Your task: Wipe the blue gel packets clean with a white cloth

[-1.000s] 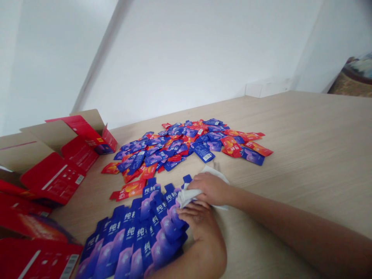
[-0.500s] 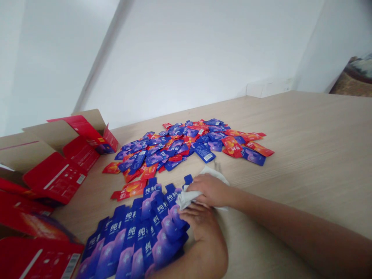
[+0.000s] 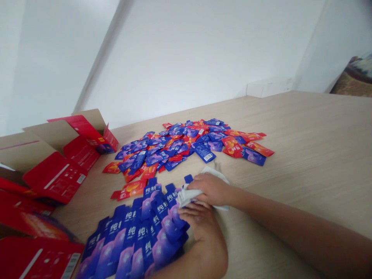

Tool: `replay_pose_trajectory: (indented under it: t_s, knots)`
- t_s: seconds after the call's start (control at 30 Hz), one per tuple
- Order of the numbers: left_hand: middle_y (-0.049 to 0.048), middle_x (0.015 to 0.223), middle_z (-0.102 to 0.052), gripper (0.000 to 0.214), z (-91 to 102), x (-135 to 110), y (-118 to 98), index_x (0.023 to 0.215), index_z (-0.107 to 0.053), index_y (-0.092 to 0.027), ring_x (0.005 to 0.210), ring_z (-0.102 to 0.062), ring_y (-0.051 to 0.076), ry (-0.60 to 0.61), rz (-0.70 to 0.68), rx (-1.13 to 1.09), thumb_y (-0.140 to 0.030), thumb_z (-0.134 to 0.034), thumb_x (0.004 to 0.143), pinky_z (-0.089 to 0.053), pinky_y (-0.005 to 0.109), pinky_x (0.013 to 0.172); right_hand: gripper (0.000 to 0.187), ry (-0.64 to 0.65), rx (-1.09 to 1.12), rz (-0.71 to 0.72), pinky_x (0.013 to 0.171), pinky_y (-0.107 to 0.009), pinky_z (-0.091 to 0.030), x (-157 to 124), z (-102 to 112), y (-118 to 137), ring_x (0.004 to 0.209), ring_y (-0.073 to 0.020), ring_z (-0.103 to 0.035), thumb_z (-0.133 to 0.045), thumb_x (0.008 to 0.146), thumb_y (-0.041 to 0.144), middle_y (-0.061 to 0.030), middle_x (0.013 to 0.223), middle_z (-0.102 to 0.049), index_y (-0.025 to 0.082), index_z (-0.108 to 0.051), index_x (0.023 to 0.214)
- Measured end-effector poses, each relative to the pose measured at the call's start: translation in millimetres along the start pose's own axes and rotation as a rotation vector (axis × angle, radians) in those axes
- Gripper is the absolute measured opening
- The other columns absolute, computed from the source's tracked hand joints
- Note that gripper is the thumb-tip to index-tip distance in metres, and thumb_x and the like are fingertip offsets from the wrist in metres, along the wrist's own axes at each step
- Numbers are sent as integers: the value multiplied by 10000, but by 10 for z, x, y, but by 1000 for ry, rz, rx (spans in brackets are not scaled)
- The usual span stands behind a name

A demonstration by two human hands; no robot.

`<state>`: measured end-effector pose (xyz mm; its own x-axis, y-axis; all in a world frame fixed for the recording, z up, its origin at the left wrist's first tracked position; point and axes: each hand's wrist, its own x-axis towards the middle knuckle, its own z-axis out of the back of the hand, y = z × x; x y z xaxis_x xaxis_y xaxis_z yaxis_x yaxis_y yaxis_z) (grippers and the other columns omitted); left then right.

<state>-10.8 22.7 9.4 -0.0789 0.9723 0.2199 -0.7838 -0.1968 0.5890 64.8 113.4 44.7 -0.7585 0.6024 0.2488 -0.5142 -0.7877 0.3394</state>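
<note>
A fanned row of blue and purple sachets [image 3: 136, 238] lies on the wooden table [image 3: 305, 155] in front of me. My left hand [image 3: 200, 221] rests on the right end of that row, fingers curled and pressing the packs down. My right hand [image 3: 210, 188] is closed round a crumpled white cloth [image 3: 186, 197] and holds it against the top sachets, just above my left hand. A corner of the cloth shows behind my right hand.
A loose heap of blue and red sachets [image 3: 186, 145] spreads across the table's middle. Opened red cardboard cartons [image 3: 55, 170] lie at the left, with more red packaging [image 3: 37, 259] at the lower left. A white wall rises behind.
</note>
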Motion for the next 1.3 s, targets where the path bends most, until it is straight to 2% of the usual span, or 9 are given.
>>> replay_pose_trajectory:
  t_s: [0.1, 0.23, 0.37, 0.5, 0.6, 0.77, 0.9, 1.03, 1.3]
  knots:
    - [269, 1012, -661, 356, -9, -2, -4, 1042, -627, -29, 912, -635, 369, -11, -3, 17, 10, -386, 782, -514, 509, 747, 220, 52, -26, -45, 786, -295, -336, 0, -27, -59, 894, -190, -541, -535, 844, 316, -43, 943, -620, 227, -615, 1028]
    - [265, 1039, -653, 334, -19, -25, -5, 1015, -635, -60, 911, -636, 365, -30, -9, 27, 6, -395, 792, -523, 480, 727, 263, -10, -83, -196, 783, -305, -334, -21, 12, -272, 911, -204, -537, -505, 865, 345, -71, 940, -617, 200, -608, 1058]
    - [258, 1032, -659, 329, -13, -27, 6, 1006, -636, -61, 909, -639, 355, -49, -15, 48, 4, -403, 784, -522, 480, 736, 269, -79, -49, -130, 801, -315, -335, -28, 54, -227, 919, -206, -520, -492, 871, 329, -76, 943, -609, 191, -596, 1077]
    - [241, 1006, -675, 343, -7, -19, 14, 1023, -634, -52, 889, -647, 350, -26, -45, 52, -6, -400, 776, -524, 496, 730, 295, -2, 16, -10, 794, -308, -341, -2, 12, -47, 906, -202, -527, -567, 814, 287, -59, 970, -610, 214, -582, 1100]
    - [241, 1025, -669, 352, -7, -24, 9, 1038, -627, -56, 892, -646, 352, -32, -52, 86, -3, -411, 766, -523, 499, 729, 307, 43, -3, -56, 797, -310, -338, 5, -30, -86, 918, -209, -532, -594, 788, 262, -59, 979, -610, 218, -582, 1092]
    - [222, 999, -683, 314, -1, -36, 9, 977, -641, -76, 881, -652, 337, -85, -16, 124, 1, -413, 776, -534, 455, 706, 307, -17, -80, -177, 817, -319, -327, -18, -13, -269, 938, -212, -514, -560, 818, 262, -70, 949, -596, 205, -577, 1119]
    - [232, 990, -682, 312, 7, -31, 18, 970, -643, -64, 867, -654, 343, -96, -33, 115, 6, -411, 774, -537, 457, 689, 339, -87, -42, -95, 819, -313, -329, -16, 13, -139, 934, -204, -500, -558, 811, 239, -71, 961, -583, 197, -561, 1147]
    - [234, 946, -692, 314, 2, -24, 15, 967, -646, -45, 856, -655, 352, -101, -21, 124, 1, -401, 776, -539, 458, 682, 253, 23, 5, -7, 784, -291, -336, 4, -25, -40, 885, -185, -517, -563, 809, 250, -51, 937, -593, 209, -601, 1056]
    - [220, 990, -686, 309, 0, -36, 13, 958, -639, -77, 863, -658, 331, -98, -25, 137, 6, -404, 775, -537, 455, 693, 268, -54, -108, -200, 798, -313, -324, -15, -4, -308, 922, -206, -508, -545, 824, 246, -64, 937, -588, 205, -587, 1085]
